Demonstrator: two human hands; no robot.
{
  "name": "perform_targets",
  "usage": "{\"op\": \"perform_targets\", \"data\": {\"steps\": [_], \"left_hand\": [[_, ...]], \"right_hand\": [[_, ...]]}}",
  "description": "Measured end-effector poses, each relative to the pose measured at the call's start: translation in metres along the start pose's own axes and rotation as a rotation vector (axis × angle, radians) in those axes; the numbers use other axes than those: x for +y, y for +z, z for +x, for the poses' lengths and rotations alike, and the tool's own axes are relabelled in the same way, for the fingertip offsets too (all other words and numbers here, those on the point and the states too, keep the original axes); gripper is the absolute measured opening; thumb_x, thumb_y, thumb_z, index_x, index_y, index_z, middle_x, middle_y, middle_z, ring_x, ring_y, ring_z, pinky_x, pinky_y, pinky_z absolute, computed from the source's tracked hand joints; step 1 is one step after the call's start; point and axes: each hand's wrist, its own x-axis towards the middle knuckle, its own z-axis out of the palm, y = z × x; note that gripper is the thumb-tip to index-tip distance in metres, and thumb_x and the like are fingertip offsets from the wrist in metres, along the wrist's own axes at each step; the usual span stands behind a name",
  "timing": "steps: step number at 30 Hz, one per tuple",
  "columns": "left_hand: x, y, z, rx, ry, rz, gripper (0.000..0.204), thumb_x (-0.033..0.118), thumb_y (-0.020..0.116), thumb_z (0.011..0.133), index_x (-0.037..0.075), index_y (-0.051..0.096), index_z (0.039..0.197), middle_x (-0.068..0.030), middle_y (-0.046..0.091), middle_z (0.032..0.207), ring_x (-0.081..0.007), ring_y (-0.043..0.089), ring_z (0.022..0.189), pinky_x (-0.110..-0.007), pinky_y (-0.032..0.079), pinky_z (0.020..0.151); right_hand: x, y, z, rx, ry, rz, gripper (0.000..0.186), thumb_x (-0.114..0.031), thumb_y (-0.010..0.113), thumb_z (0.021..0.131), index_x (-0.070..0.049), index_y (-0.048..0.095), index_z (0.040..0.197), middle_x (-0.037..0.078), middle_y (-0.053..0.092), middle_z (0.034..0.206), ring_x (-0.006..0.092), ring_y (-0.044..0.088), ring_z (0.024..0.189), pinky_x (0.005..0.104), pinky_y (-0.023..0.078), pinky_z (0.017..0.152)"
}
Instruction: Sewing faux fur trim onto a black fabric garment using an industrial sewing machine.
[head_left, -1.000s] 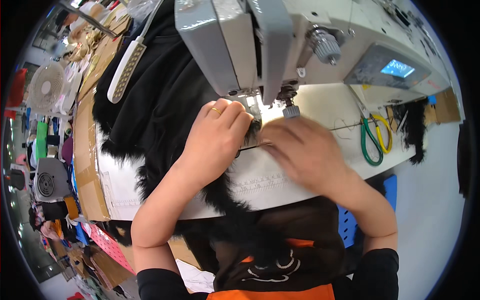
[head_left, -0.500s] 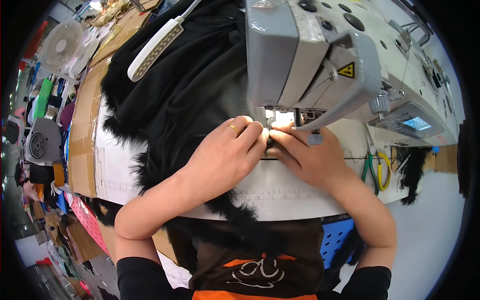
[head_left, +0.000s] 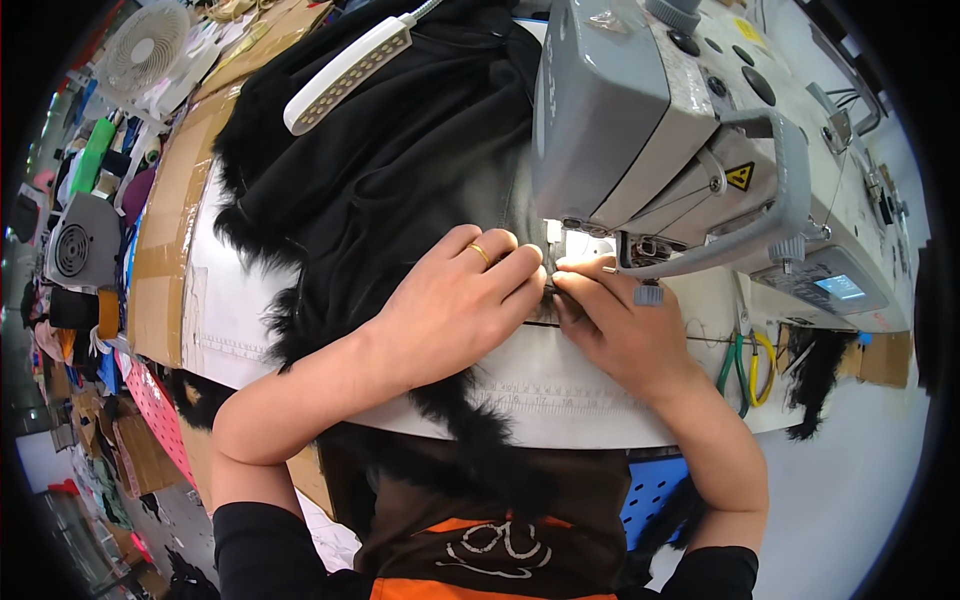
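Black fabric (head_left: 400,180) with fluffy fur edging (head_left: 465,408) spreads over the sewing bed, and its edge runs under the lit needle area of a grey and white sewing machine (head_left: 605,110). My left hand (head_left: 465,305), with a ring on one finger, rests on that fabric and pinches its edge just in front of the presser foot. From the other side, my right hand (head_left: 635,330) brings its thumb and fingertips together on the same edge, close to the left fingertips. The machine's head partly covers the right fingers. The bit between both hands is small and shadowed.
A white strip lamp (head_left: 348,78) hangs above the fabric. Green- and yellow-handled scissors (head_left: 748,368) lie right of my right hand, near a hanging black fur strip (head_left: 812,380). Cardboard (head_left: 165,280) borders the table's left; a fan (head_left: 145,48) stands farther back.
The whole view has shifted and tilted slightly, so the machine appears farther right. Both hands stay at the fabric edge by the presser foot, with only slight finger movement.
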Motion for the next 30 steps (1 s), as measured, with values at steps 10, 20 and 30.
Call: {"op": "perform_targets", "data": {"steps": [10,20,30], "left_hand": [[-0.008,0.005,-0.001,0.084,0.097,-0.001,0.022,0.015,0.07,0.082,0.005,0.073,0.101,-0.0026,0.065,0.108,-0.0214,0.063,0.106,-0.037,0.051,0.093],[-0.017,0.008,0.0,0.035,-0.079,-0.263,0.029,0.004,0.073,0.083,0.007,0.07,0.112,-0.0042,0.071,0.117,-0.0267,0.066,0.111,-0.038,0.054,0.094],[-0.022,0.006,0.005,0.036,-0.163,-0.422,0.043,-0.005,0.076,0.077,0.01,0.07,0.117,-0.0081,0.07,0.117,-0.0346,0.065,0.112,-0.044,0.054,0.099]], "right_hand": [[0.007,-0.007,0.002,-0.059,-0.009,0.057,0.031,-0.008,0.087,0.083,-0.012,0.074,0.11,0.001,0.075,0.105,0.0231,0.073,0.088,0.0374,0.059,0.073],[0.0,-0.007,0.009,-0.064,0.059,0.042,0.031,-0.009,0.083,0.087,-0.013,0.073,0.116,0.002,0.075,0.109,0.0264,0.074,0.092,0.0392,0.058,0.081],[0.007,0.006,0.005,-0.036,0.077,-0.051,0.031,-0.01,0.081,0.089,-0.016,0.072,0.118,0.0,0.075,0.11,0.0235,0.073,0.097,0.0386,0.057,0.086]]}}
